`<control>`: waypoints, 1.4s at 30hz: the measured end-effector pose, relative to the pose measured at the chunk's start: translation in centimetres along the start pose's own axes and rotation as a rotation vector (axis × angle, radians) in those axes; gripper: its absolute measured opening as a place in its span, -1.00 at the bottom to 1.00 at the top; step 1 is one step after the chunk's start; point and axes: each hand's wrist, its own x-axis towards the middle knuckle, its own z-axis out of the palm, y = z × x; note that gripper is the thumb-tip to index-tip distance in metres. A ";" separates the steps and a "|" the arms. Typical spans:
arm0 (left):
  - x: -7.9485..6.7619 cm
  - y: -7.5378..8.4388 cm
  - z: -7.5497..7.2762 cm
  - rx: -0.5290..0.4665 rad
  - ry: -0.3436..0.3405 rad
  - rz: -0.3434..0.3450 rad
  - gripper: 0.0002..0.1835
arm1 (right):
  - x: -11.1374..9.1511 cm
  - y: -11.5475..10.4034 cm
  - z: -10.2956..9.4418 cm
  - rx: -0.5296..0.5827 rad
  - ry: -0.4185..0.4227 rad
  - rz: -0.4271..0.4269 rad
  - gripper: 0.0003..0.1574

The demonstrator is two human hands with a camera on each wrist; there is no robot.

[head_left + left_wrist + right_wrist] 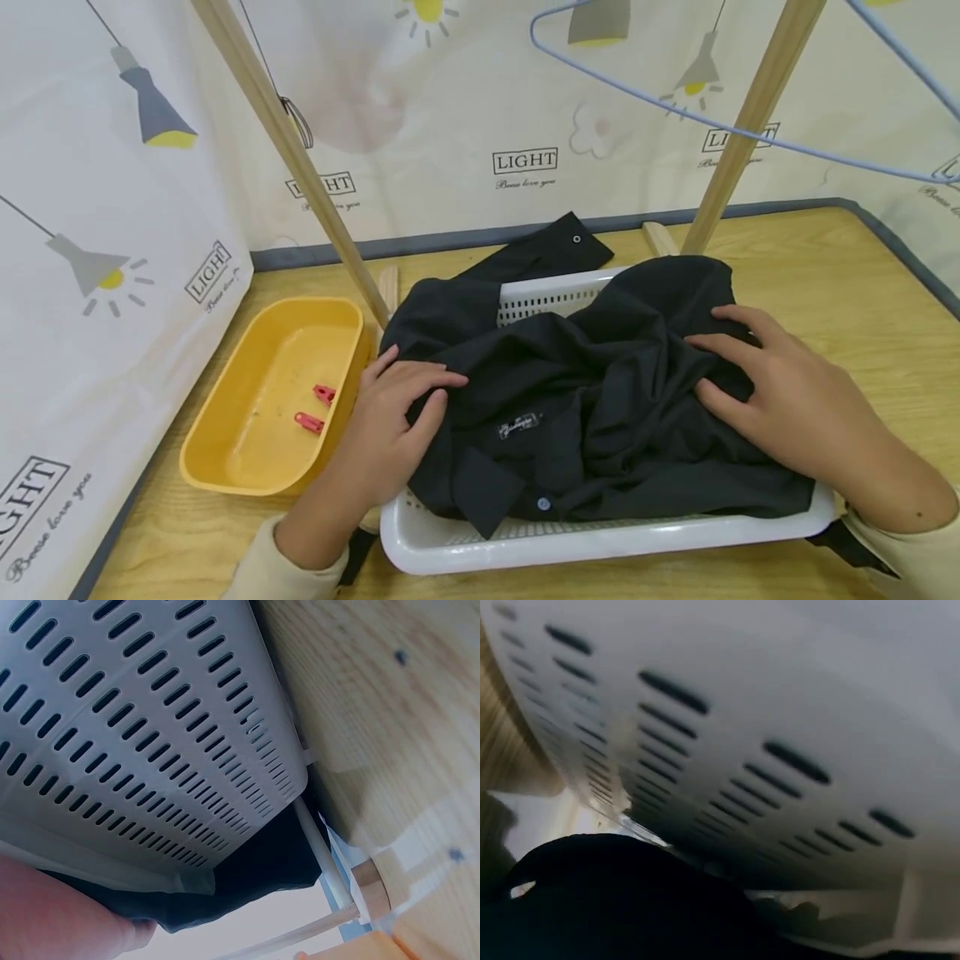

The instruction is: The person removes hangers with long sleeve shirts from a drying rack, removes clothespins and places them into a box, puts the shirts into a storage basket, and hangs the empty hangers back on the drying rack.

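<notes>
A black shirt (525, 358) lies heaped in a white plastic basket (480, 552), one cuff hanging past the far rim and a small label and a button facing up. My left hand (390, 421) rests on the cloth at the basket's left side, fingers loosely spread. On the right side, the fingertips of my right hand (795, 400) touch the shirt, also spread. The left wrist view has the slotted basket wall (150, 735) with part of my hand (64, 919) below it. Dark cloth (622, 900) fills the lower right wrist view.
Left of the basket stands a yellow basin (258, 375) with red clothes pegs (308, 422) inside. Two wooden posts (296, 158) rise behind the basket from the wooden table (817, 275). A light blue hanger (637, 90) hangs at the upper right, before a printed cloth backdrop (450, 108).
</notes>
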 end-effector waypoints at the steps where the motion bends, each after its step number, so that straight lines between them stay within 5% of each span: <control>1: 0.0 0.0 0.0 -0.005 0.000 0.004 -0.77 | 0.0 0.0 0.0 -0.007 0.016 0.000 -0.48; 13: 0.0 -0.1 0.0 -0.007 0.007 0.010 -0.76 | 0.3 0.2 0.4 0.008 0.181 -0.050 -0.70; 22: 0.0 -0.1 0.2 -0.011 -0.010 0.010 -0.76 | 0.4 0.1 0.5 0.038 0.200 -0.012 -0.71; 37: 0.0 -0.1 0.1 -0.013 0.000 0.019 -0.77 | 0.5 -0.3 0.7 0.064 0.345 -0.167 -0.81; 42: 0.0 -0.1 0.0 -0.015 -0.004 0.019 -0.77 | 0.4 -0.4 0.6 0.062 0.330 -0.076 -0.77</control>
